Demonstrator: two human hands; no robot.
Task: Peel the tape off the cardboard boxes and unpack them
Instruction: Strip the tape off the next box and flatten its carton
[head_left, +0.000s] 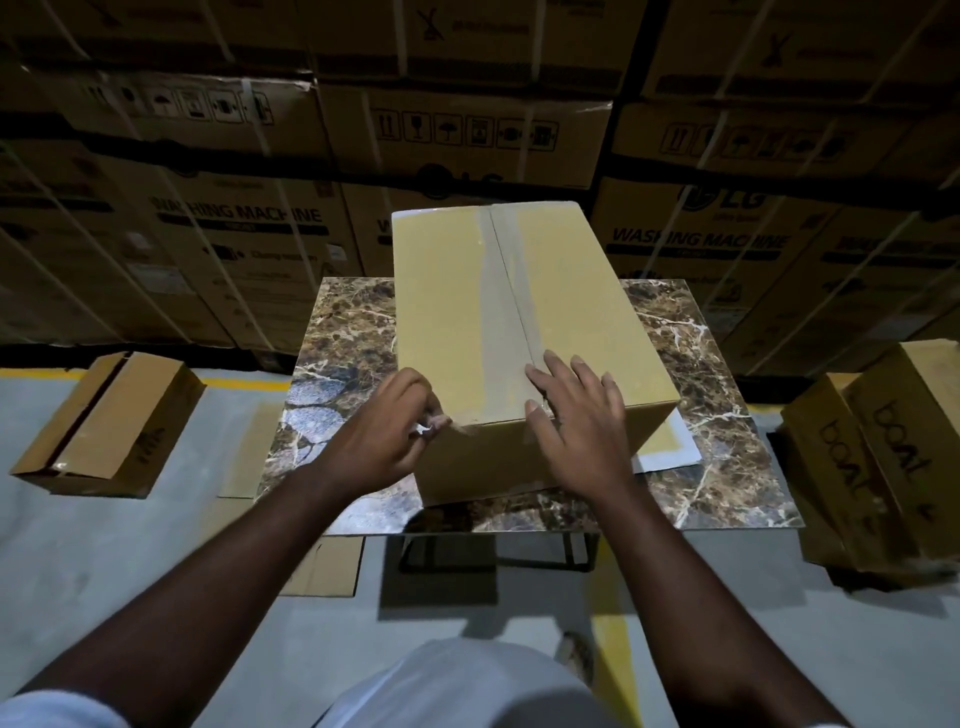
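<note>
A closed yellowish cardboard box (566, 312) stands on a small marble-patterned table (343, 364). A strip of clear tape (501, 306) runs along the box's top seam, from the far edge to the near edge. My left hand (389, 436) is at the box's near left corner, its fingers curled and pinching a crumpled bit of tape (428, 427) that comes off the near edge. My right hand (576, 415) lies flat with spread fingers on the near part of the box top, just right of the seam, the thumb over the front edge.
A taped brown box (111, 423) lies on the floor to the left. Two stacked brown boxes (878, 462) stand to the right. A wall of large washing machine cartons (218, 223) rises behind the table. A flat white-edged sheet (670, 444) lies under the box's right side.
</note>
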